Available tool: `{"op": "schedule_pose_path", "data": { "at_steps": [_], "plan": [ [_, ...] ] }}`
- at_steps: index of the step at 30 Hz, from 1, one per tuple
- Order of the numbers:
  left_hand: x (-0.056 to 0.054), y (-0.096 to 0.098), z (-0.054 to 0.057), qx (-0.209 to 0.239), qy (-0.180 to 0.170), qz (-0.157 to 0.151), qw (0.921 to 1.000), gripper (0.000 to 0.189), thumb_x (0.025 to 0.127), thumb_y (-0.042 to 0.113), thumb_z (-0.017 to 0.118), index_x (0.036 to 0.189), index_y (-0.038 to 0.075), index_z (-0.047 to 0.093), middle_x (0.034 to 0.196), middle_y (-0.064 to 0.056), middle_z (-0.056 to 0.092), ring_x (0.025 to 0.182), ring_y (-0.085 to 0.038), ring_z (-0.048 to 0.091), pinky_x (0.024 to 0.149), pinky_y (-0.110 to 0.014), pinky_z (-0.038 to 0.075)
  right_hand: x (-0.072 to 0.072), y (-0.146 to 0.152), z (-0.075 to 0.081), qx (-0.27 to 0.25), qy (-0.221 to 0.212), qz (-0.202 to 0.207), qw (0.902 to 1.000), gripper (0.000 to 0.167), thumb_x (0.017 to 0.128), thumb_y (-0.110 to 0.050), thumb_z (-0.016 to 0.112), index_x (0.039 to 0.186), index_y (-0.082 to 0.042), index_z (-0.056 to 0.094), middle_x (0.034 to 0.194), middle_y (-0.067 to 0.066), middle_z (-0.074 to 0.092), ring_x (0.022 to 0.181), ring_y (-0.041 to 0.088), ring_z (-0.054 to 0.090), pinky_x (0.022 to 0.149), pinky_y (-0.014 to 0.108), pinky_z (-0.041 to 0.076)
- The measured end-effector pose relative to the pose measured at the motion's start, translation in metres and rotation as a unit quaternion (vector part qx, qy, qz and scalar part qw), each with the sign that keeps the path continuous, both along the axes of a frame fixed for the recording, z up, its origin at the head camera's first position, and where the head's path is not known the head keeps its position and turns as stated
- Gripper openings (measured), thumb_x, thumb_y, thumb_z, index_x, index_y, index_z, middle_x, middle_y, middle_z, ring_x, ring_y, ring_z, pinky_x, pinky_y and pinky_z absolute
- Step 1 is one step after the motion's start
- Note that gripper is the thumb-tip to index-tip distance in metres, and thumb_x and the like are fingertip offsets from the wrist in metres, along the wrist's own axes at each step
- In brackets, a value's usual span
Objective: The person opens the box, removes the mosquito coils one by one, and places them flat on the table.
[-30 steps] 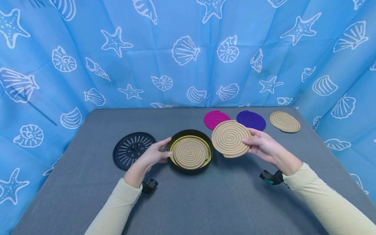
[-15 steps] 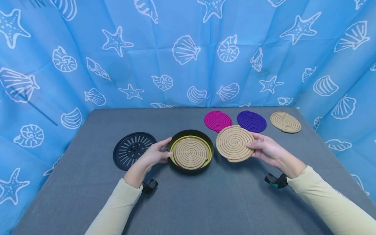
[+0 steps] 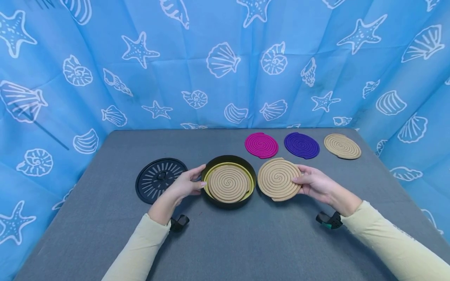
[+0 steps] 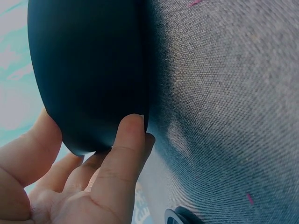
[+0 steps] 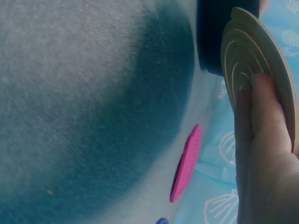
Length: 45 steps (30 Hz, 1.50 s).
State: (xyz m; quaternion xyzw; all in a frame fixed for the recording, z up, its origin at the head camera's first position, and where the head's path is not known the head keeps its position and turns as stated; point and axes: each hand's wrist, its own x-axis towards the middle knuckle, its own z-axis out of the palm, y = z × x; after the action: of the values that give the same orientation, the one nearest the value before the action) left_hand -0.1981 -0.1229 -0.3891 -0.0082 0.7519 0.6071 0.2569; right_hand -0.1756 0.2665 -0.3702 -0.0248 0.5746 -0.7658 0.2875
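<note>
A black round tin [image 3: 254, 171] with a yellow inside stands mid-table, and a beige mosquito coil [image 3: 228, 182] lies in it. My left hand [image 3: 184, 183] grips the tin's left side; in the left wrist view its fingers [image 4: 128, 149] curl against the dark wall. Just right of the tin, my right hand [image 3: 318, 185] pinches another beige mosquito coil [image 3: 277, 179] by its right edge, thumb on top. The right wrist view shows fingers [image 5: 266, 112] spread under that coil, which is raised above the table and casts a shadow.
A black slotted lid [image 3: 156, 183] lies left of the tin, partly behind the left hand. Along the back right lie a magenta coil [image 3: 261, 145], a purple coil [image 3: 301, 145] and a third beige coil [image 3: 342, 146]. A blue shell-patterned curtain [image 3: 225, 78] hangs behind the grey table [image 3: 225, 246].
My right hand has brought its beige coil lower and toward me, away from the magenta and purple coils, and lately a little left toward the tin. The left hand and tin have stayed still.
</note>
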Motion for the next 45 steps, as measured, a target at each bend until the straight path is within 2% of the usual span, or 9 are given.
{"op": "schedule_pose_path", "data": {
  "at_steps": [6, 10, 14, 23, 28, 31, 35, 39, 45],
  "plan": [
    [0.000, -0.001, 0.000, 0.000, -0.001, -0.003, 1.0000, 0.063, 0.098, 0.001, 0.054, 0.154, 0.016, 0.029, 0.159, -0.015, 0.019, 0.139, -0.036, 0.032, 0.100, -0.049, 0.046, 0.001, -0.001, -0.006, 0.021, -0.011, 0.002, 0.9997, 0.074, 0.097, 0.011, 0.037, 0.149, 0.007, -0.014, 0.129, 0.018, 0.052, 0.108, 0.021, 0.063, 0.096, 0.040, 0.050],
    [-0.001, -0.001, 0.000, 0.001, -0.003, -0.003, 1.0000, 0.063, 0.098, 0.002, 0.054, 0.154, 0.016, 0.029, 0.159, -0.015, 0.019, 0.140, -0.036, 0.030, 0.101, -0.049, 0.046, 0.001, -0.002, -0.009, 0.027, -0.016, 0.006, 0.9995, 0.073, 0.098, 0.010, 0.036, 0.150, 0.005, -0.015, 0.147, 0.036, 0.025, 0.111, 0.020, 0.061, 0.098, 0.040, 0.049],
    [-0.001, -0.002, 0.000, 0.005, -0.003, -0.005, 1.0000, 0.063, 0.098, 0.002, 0.054, 0.154, 0.016, 0.029, 0.159, -0.015, 0.019, 0.140, -0.036, 0.029, 0.101, -0.049, 0.045, 0.000, -0.003, -0.012, 0.033, -0.024, 0.013, 0.9991, 0.072, 0.098, 0.009, 0.034, 0.150, 0.004, -0.015, 0.153, 0.037, 0.004, 0.113, 0.020, 0.060, 0.099, 0.041, 0.048],
    [-0.001, -0.003, -0.001, 0.011, -0.001, -0.008, 0.9999, 0.063, 0.098, 0.001, 0.053, 0.154, 0.016, 0.029, 0.159, -0.015, 0.020, 0.140, -0.036, 0.031, 0.101, -0.049, 0.045, -0.006, 0.000, -0.017, 0.114, -0.013, 0.041, 0.9926, 0.064, 0.103, -0.005, 0.033, 0.148, 0.012, -0.010, 0.153, 0.037, 0.004, 0.126, 0.022, 0.047, 0.102, 0.042, 0.045],
    [0.000, -0.003, -0.001, 0.014, -0.001, -0.007, 0.9999, 0.063, 0.098, 0.001, 0.053, 0.154, 0.015, 0.029, 0.159, -0.015, 0.019, 0.139, -0.036, 0.032, 0.102, -0.049, 0.045, -0.008, 0.006, -0.018, 0.139, -0.011, 0.025, 0.9899, 0.061, 0.104, -0.009, 0.033, 0.148, 0.014, -0.004, 0.154, 0.035, 0.002, 0.123, 0.016, 0.047, 0.099, 0.038, 0.046],
    [0.000, -0.002, -0.001, 0.012, 0.000, -0.008, 0.9999, 0.063, 0.098, 0.001, 0.053, 0.154, 0.015, 0.028, 0.159, -0.015, 0.019, 0.139, -0.036, 0.031, 0.102, -0.049, 0.045, -0.008, 0.012, -0.017, 0.143, -0.014, 0.014, 0.9896, 0.061, 0.105, -0.010, 0.030, 0.148, 0.013, -0.006, 0.154, 0.036, -0.001, 0.132, 0.029, 0.040, 0.101, 0.038, 0.045],
    [0.000, -0.002, 0.000, 0.011, 0.002, -0.008, 0.9999, 0.063, 0.098, 0.001, 0.053, 0.154, 0.015, 0.028, 0.160, -0.014, 0.018, 0.140, -0.035, 0.030, 0.102, -0.050, 0.045, -0.009, 0.018, -0.013, 0.142, -0.017, 0.004, 0.9897, 0.059, 0.105, -0.011, 0.025, 0.147, 0.012, -0.010, 0.153, 0.037, -0.003, 0.142, 0.046, 0.007, 0.111, 0.045, 0.035],
    [-0.001, -0.001, 0.001, 0.007, 0.002, -0.006, 1.0000, 0.063, 0.098, 0.001, 0.053, 0.154, 0.015, 0.029, 0.160, -0.014, 0.018, 0.141, -0.035, 0.029, 0.101, -0.049, 0.045, -0.010, 0.023, -0.012, 0.132, -0.016, -0.003, 0.9911, 0.058, 0.106, -0.012, 0.022, 0.147, 0.012, -0.011, 0.152, 0.036, -0.002, 0.141, 0.047, 0.005, 0.115, 0.053, 0.021],
    [-0.001, 0.000, 0.001, 0.003, -0.002, -0.003, 1.0000, 0.063, 0.098, 0.002, 0.054, 0.154, 0.016, 0.029, 0.159, -0.015, 0.019, 0.139, -0.035, 0.032, 0.101, -0.049, 0.046, -0.012, 0.028, -0.012, 0.125, -0.021, -0.006, 0.9919, 0.058, 0.107, -0.014, 0.021, 0.147, 0.011, -0.013, 0.153, 0.035, -0.002, 0.142, 0.046, 0.002, 0.115, 0.056, 0.015]
  ]
}}
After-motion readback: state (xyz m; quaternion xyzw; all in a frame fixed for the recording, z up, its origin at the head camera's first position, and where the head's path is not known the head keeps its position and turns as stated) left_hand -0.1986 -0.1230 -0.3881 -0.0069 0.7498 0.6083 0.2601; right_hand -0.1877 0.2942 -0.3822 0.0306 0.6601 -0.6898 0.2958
